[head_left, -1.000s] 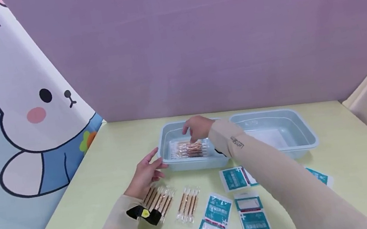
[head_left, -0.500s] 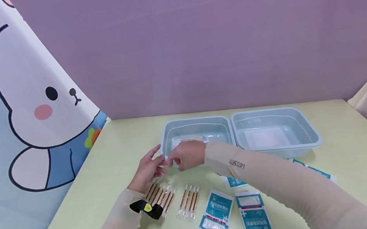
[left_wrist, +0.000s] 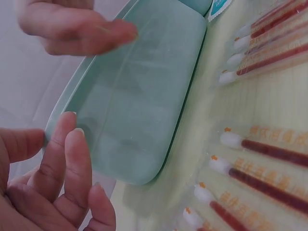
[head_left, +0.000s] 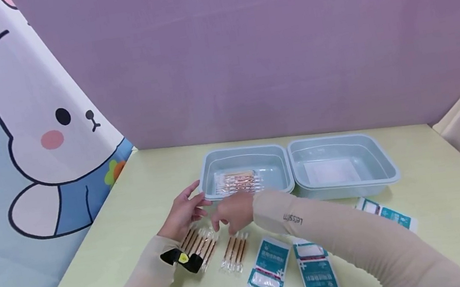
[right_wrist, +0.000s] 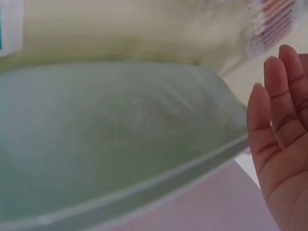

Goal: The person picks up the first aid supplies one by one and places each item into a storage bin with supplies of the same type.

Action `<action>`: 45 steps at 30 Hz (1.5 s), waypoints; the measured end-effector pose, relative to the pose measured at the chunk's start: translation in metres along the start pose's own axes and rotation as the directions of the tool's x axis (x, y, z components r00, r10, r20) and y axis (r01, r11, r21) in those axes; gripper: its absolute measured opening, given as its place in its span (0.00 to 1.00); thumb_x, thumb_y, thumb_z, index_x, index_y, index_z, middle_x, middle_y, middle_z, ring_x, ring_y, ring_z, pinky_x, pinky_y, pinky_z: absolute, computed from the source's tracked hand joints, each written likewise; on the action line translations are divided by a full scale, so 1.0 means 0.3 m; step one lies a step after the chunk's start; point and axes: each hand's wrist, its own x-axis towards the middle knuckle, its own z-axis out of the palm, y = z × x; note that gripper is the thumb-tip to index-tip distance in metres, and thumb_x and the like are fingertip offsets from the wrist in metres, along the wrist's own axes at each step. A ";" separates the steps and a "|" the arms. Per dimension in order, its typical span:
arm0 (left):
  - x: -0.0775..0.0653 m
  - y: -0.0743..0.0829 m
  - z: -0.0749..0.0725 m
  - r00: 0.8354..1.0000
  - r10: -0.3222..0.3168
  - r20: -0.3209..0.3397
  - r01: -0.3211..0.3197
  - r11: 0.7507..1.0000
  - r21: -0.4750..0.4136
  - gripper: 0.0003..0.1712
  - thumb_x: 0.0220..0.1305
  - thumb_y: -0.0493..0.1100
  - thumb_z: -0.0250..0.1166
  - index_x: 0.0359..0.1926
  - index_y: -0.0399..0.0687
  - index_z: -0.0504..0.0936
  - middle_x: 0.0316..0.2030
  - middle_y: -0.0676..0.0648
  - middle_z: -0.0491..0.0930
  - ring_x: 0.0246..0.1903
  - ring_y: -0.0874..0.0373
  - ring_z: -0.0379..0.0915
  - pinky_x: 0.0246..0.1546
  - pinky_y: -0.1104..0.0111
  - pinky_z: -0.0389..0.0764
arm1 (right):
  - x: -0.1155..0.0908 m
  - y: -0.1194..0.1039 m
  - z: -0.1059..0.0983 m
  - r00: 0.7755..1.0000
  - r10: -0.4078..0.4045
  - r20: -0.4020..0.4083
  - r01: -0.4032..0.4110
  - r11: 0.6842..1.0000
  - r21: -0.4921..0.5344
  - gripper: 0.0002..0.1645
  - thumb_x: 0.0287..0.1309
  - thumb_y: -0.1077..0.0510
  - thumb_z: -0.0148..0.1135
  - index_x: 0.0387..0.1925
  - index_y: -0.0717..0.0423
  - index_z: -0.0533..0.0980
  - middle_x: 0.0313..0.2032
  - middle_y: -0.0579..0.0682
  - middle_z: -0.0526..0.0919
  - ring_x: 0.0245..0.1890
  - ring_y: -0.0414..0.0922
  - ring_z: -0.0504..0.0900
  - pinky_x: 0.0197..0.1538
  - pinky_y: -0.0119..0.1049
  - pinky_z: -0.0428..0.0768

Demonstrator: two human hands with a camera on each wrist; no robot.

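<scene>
My left hand is at the near-left corner of the left pale blue tray, its fingertips right at the rim, fingers relaxed. In the left wrist view the thumb overlaps the rim. My right hand hovers in front of that tray, holding nothing, above a clear packet of brown-filled cotton swabs. Its fingers look nearly straight in the right wrist view. More packaged swabs lie beneath the left wrist. Inside the left tray rests a pile of packaged swabs.
A second pale blue tray stands right of the first, with a pale rectangle on its floor. Teal and white packets lie in front: one packet, another and a third. The right forearm crosses over the table.
My right hand has come out of the left tray and moved toward me, over the front rim to above the swab packets. The left hand has stayed at the tray corner.
</scene>
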 end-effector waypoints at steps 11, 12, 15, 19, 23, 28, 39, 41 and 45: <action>0.012 -0.019 0.002 1.000 -0.008 0.000 0.008 1.000 -0.028 0.32 0.72 0.40 0.52 0.74 0.45 0.53 0.23 0.57 0.82 0.16 0.65 0.73 0.25 0.71 0.68 | 0.039 0.014 0.088 0.998 -0.065 0.007 0.065 0.997 -0.043 0.19 0.54 0.60 0.68 0.48 0.39 0.81 0.46 0.41 0.81 0.40 0.35 0.75 0.43 0.27 0.74; 0.011 -0.020 0.002 1.000 -0.008 0.004 0.008 0.999 -0.036 0.32 0.72 0.40 0.51 0.74 0.45 0.53 0.23 0.58 0.82 0.16 0.66 0.73 0.24 0.72 0.68 | 0.040 0.015 0.095 0.998 -0.067 0.010 0.068 0.997 -0.046 0.19 0.55 0.60 0.68 0.47 0.39 0.81 0.46 0.40 0.81 0.39 0.35 0.74 0.42 0.26 0.74; 0.008 -0.022 0.003 1.000 -0.008 0.013 0.009 0.998 -0.055 0.32 0.73 0.40 0.51 0.74 0.45 0.52 0.22 0.58 0.82 0.16 0.66 0.73 0.23 0.73 0.68 | 0.046 0.020 0.115 0.998 -0.054 0.011 0.054 0.998 -0.038 0.19 0.54 0.60 0.69 0.47 0.38 0.81 0.46 0.38 0.82 0.36 0.34 0.74 0.40 0.25 0.73; 0.006 -0.026 0.005 1.000 -0.010 0.018 0.012 0.998 -0.070 0.33 0.73 0.40 0.51 0.74 0.46 0.52 0.23 0.58 0.82 0.16 0.66 0.73 0.24 0.73 0.69 | 0.055 0.028 0.142 0.999 -0.048 0.003 0.048 0.998 -0.050 0.18 0.53 0.60 0.69 0.46 0.38 0.82 0.44 0.37 0.82 0.36 0.33 0.75 0.41 0.25 0.74; 0.005 -0.028 0.007 1.000 -0.008 0.022 0.010 0.997 -0.075 0.32 0.73 0.40 0.51 0.74 0.46 0.52 0.23 0.57 0.82 0.17 0.66 0.73 0.24 0.73 0.69 | 0.062 0.035 0.164 0.997 -0.072 -0.005 0.071 0.994 -0.079 0.17 0.52 0.59 0.70 0.45 0.41 0.83 0.41 0.38 0.82 0.38 0.33 0.77 0.43 0.26 0.74; 0.006 -0.026 0.010 1.000 -0.008 0.026 0.010 0.997 -0.080 0.33 0.73 0.40 0.51 0.74 0.46 0.52 0.23 0.57 0.82 0.17 0.66 0.73 0.24 0.73 0.69 | 0.065 0.043 0.173 0.994 -0.109 0.003 0.109 0.989 -0.098 0.16 0.52 0.58 0.71 0.44 0.43 0.83 0.36 0.40 0.79 0.36 0.35 0.75 0.43 0.26 0.73; 0.006 -0.019 0.026 0.999 0.005 0.038 -0.001 0.995 -0.100 0.32 0.73 0.39 0.50 0.74 0.45 0.52 0.23 0.58 0.82 0.17 0.67 0.72 0.23 0.74 0.69 | 0.064 0.058 0.178 0.987 -0.140 0.074 0.144 0.988 -0.058 0.05 0.51 0.60 0.70 0.26 0.47 0.82 0.25 0.35 0.74 0.28 0.32 0.71 0.35 0.21 0.67; 0.007 -0.021 0.025 0.999 0.005 0.041 0.000 0.994 -0.106 0.32 0.73 0.39 0.50 0.74 0.45 0.52 0.23 0.58 0.82 0.17 0.67 0.72 0.23 0.74 0.69 | 0.063 0.064 0.180 0.989 -0.122 0.079 0.123 0.992 -0.013 0.05 0.52 0.60 0.70 0.25 0.47 0.81 0.24 0.35 0.74 0.27 0.32 0.71 0.33 0.21 0.67; 0.010 -0.020 0.020 0.999 0.010 0.047 -0.005 0.994 -0.112 0.32 0.73 0.39 0.50 0.74 0.45 0.51 0.23 0.58 0.82 0.17 0.66 0.73 0.23 0.74 0.69 | 0.061 0.072 0.184 0.991 -0.101 0.088 0.096 0.994 0.059 0.06 0.55 0.59 0.68 0.24 0.48 0.79 0.23 0.35 0.74 0.27 0.32 0.71 0.33 0.22 0.67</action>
